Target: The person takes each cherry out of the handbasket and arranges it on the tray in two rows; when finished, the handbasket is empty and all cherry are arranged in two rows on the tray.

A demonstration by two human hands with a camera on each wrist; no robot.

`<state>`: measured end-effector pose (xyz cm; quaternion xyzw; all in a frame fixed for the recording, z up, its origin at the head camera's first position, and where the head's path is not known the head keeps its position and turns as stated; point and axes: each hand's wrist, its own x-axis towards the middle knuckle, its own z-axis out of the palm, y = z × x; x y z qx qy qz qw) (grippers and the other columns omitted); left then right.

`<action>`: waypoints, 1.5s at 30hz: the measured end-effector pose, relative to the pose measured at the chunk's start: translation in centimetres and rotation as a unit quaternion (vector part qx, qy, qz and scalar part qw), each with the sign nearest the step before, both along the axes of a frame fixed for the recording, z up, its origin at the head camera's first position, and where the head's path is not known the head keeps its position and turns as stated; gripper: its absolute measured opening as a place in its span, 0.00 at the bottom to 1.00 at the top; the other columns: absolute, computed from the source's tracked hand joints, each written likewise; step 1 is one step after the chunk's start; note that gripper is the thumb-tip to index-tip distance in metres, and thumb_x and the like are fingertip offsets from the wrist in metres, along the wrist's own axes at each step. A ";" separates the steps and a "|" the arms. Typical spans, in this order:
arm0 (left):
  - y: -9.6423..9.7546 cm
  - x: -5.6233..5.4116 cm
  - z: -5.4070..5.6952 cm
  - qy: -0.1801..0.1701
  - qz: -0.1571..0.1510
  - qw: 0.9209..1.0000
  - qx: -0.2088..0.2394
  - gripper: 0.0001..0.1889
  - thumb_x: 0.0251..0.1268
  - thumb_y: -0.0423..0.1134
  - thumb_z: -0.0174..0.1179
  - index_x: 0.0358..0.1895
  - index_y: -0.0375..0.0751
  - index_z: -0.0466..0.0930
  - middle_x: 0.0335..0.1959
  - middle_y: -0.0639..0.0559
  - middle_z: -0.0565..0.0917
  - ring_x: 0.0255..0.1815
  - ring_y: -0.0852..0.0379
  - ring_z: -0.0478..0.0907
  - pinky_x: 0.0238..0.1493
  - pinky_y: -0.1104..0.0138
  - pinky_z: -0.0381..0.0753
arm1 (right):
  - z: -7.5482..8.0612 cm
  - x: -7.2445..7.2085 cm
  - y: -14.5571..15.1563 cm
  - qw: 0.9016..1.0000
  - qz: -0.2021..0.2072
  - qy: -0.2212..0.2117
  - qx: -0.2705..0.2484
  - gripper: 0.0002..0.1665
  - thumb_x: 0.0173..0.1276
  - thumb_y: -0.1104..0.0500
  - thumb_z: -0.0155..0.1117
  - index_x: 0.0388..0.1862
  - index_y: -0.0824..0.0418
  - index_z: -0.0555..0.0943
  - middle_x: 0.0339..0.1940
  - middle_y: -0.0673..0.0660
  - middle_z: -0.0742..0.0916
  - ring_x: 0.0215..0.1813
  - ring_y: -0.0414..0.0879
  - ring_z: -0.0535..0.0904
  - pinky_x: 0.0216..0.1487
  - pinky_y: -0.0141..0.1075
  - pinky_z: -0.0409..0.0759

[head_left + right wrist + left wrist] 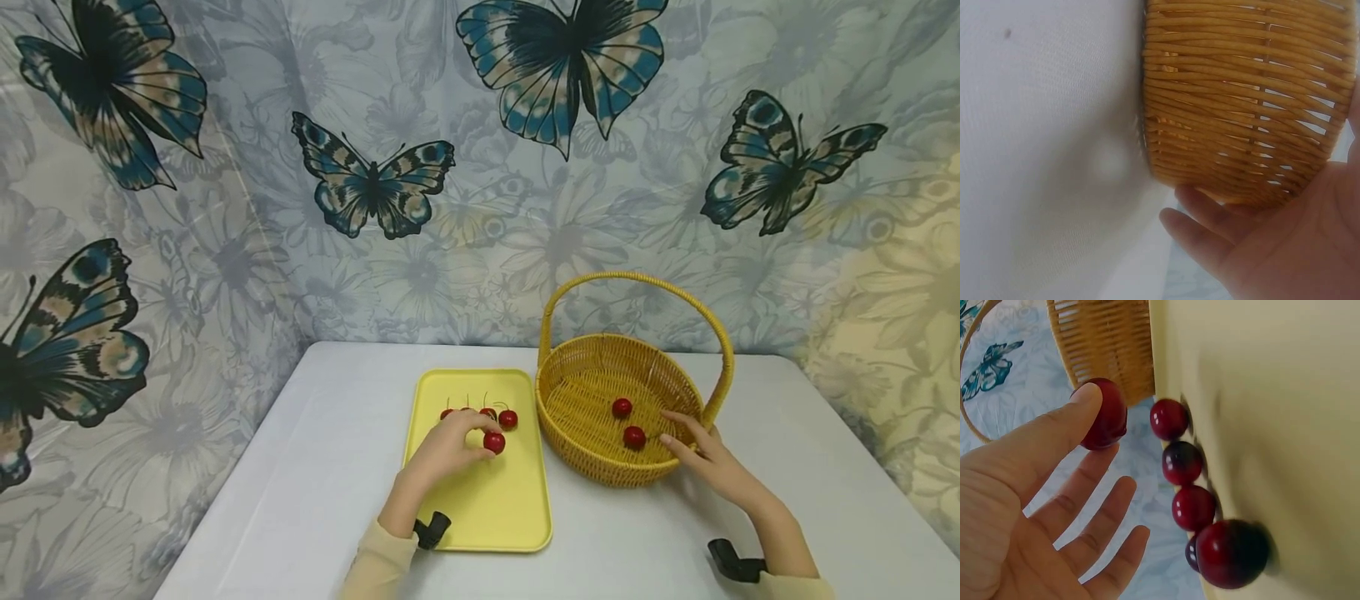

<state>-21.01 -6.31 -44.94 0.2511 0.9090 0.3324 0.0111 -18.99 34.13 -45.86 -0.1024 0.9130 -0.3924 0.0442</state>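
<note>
My left hand (pixel 448 447) pinches a red cherry (pixel 494 442) between thumb and finger above the yellow tray (pixel 480 508). In the left wrist view the other fingers spread loosely below that cherry (pixel 1105 415). Several more cherries (pixel 507 419) with thin stems sit in a row on the tray, partly behind the hand. My right hand (pixel 712 462) holds the right rim of the yellow wicker basket (pixel 600 473), two digits reaching inside. In the right wrist view other fingers lie beside the basket's outer wall (pixel 1241 94). Two cherries (pixel 634 437) lie inside the basket.
The basket's tall arched handle (pixel 637 277) rises over it, just right of the tray. Both stand on a white table (pixel 300 467). A butterfly-patterned cloth (pixel 420 275) hangs behind the table's back edge. A black strap mount (pixel 432 530) sits on each wrist.
</note>
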 end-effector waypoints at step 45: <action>-3.5 -1.6 -1.9 -0.019 -0.014 0.999 -0.043 0.13 0.47 0.38 0.71 0.40 0.49 0.85 0.37 0.60 0.84 0.40 0.59 0.78 0.59 0.58 0.69 | 0.0 -0.2 0.1 1.000 0.009 0.004 -0.014 0.31 0.73 0.51 0.47 0.70 0.63 0.56 0.67 0.77 0.52 0.66 0.77 0.41 0.46 0.75 0.54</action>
